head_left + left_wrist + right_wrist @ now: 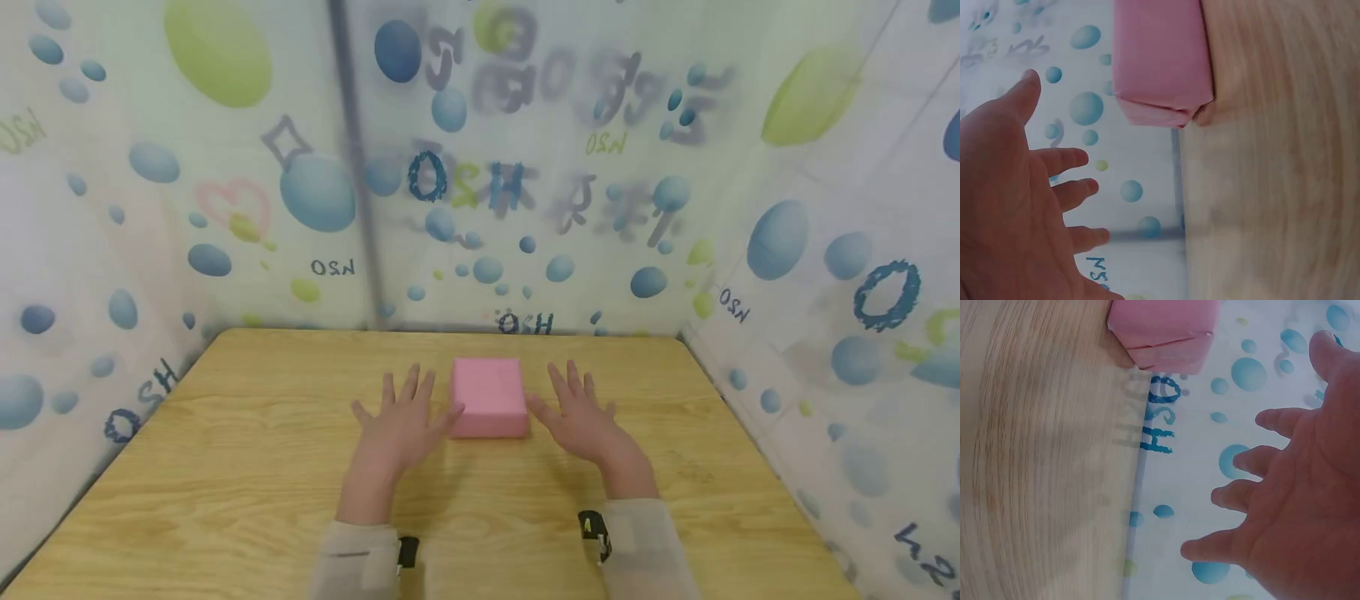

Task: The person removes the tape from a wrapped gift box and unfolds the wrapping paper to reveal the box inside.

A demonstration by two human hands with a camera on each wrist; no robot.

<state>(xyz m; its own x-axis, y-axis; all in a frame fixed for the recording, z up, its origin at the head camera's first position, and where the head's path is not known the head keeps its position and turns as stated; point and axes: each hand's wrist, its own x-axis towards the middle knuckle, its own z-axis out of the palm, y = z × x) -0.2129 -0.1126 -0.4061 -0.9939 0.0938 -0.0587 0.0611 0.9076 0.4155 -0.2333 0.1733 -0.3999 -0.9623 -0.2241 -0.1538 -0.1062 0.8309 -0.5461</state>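
A pink paper-wrapped box [487, 387] sits on the wooden table, between the two hands. My left hand [401, 429] is spread to the left of it, and in the head view its thumb tip overlaps the box's near left edge. My right hand [588, 425] is spread on the right side, its thumb pointing toward the box. Both wrist views show the fingers straight, with a gap between each hand and the wrapped box [1163, 53]. Folded paper shows on the end of the box [1169, 353] in the right wrist view. Neither hand holds anything.
The light wooden table [247, 475] stretches out on both sides of the box. Pale curtains [480, 233] printed with blue and green dots and lettering stand behind the table and at its left and right. A black strap [595, 533] sits at the right cuff.
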